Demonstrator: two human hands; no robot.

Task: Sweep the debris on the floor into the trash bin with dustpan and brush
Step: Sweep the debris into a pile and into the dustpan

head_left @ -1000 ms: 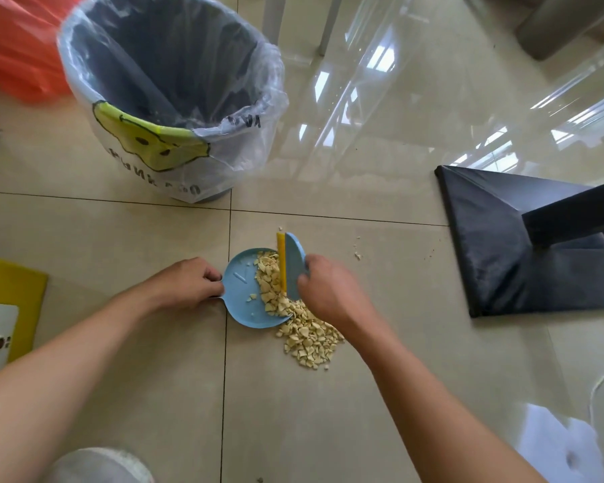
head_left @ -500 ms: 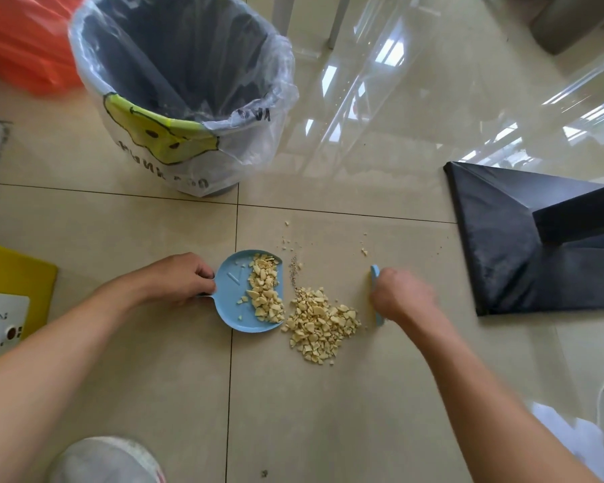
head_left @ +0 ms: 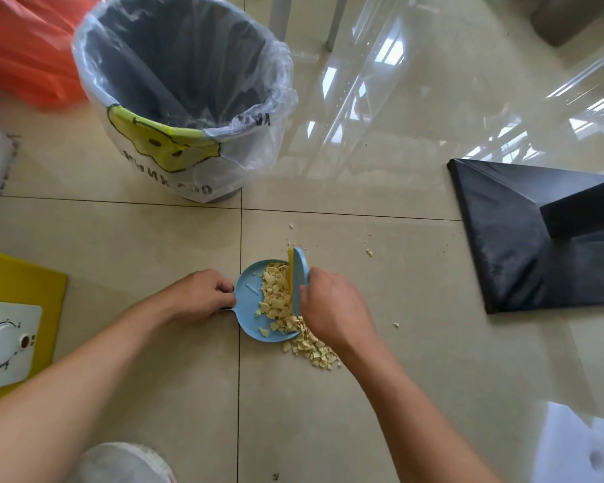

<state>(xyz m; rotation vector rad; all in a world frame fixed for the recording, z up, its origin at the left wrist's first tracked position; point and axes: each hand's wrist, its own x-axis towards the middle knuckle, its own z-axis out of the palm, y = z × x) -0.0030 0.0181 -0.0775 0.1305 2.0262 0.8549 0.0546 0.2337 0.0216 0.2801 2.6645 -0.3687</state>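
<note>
The pale debris [head_left: 276, 301] lies mostly in the blue dustpan [head_left: 247, 310], with some on the tile by its near lip. Your right hand [head_left: 332, 308] curls its fingers round the brush [head_left: 300, 273] at the pan's mouth. Your left hand [head_left: 197, 296] grips the pan's handle, fingers folded, and the lined trash bin [head_left: 147, 148] stands beyond.

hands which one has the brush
The right hand, gripping the blue brush with yellow bristles against the debris; the left hand only holds the dustpan by its handle.
</note>
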